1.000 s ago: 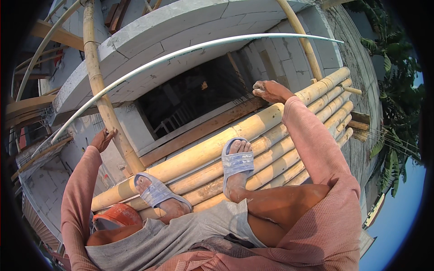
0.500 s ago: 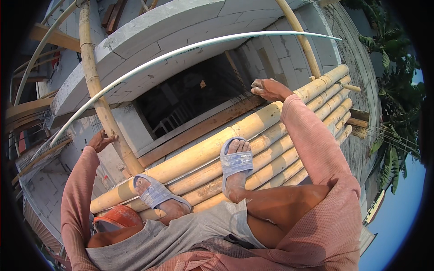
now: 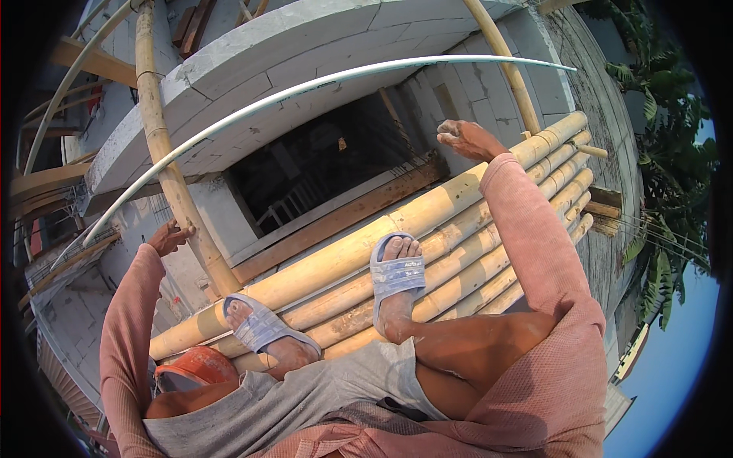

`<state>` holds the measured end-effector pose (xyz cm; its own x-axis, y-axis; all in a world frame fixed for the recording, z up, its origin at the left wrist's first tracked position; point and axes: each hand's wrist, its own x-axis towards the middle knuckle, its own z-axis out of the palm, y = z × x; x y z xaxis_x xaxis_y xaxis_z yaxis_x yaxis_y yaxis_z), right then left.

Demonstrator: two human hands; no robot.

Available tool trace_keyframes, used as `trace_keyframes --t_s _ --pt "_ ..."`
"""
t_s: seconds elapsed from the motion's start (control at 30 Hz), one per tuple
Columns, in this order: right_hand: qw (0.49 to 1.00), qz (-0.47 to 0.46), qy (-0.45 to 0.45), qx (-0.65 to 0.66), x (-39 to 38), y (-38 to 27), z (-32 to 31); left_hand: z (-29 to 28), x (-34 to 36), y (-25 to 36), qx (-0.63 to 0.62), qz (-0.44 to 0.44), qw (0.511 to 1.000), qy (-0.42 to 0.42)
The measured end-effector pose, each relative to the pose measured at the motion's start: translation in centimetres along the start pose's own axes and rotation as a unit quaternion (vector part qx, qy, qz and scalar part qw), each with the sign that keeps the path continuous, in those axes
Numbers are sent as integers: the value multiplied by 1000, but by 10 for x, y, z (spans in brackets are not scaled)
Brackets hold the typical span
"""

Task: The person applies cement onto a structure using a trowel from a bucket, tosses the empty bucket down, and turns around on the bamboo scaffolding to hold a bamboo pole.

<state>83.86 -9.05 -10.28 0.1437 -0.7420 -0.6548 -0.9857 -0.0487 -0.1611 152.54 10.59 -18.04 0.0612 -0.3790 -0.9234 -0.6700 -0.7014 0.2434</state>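
a: left hand at nine o'clock, fingers curled against the upright bamboo post; whether they closed round it, i could not tell. right hand at one o'clock, loosely curled, holding nothing, just above the bamboo platform.

b: progress? axis?

a: nothing was gripped on the right; post stood bound, long axis from five toward eleven, top at eleven. white pipe arced across the block wall.

Two feet in pale rubber sandals rest on a platform of yellow bamboo poles. Left hand touches the upright yellow bamboo post at left. Right hand hovers above the platform's far edge. Dark rectangular wall opening lies beyond; orange rounded plastic bucket below the left foot.
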Motion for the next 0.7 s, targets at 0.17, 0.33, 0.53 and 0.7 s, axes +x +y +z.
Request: trace_keyframes --t_s 0.17,0.33,0.53,0.7 --pt "907 -217 64 -356 -6 55 1 -2 29 -1 3 16 999 -41" --pt "818 -271 79 -502 -10 76 4 -3 45 -13 38 29 998 -52" --pt "961 -62 -50 -264 -11 38 1 4 18 -14 6 50 999 -22" --pt "947 -171 -20 -270 -3 64 9 5 27 -17 -28 50 998 -9"
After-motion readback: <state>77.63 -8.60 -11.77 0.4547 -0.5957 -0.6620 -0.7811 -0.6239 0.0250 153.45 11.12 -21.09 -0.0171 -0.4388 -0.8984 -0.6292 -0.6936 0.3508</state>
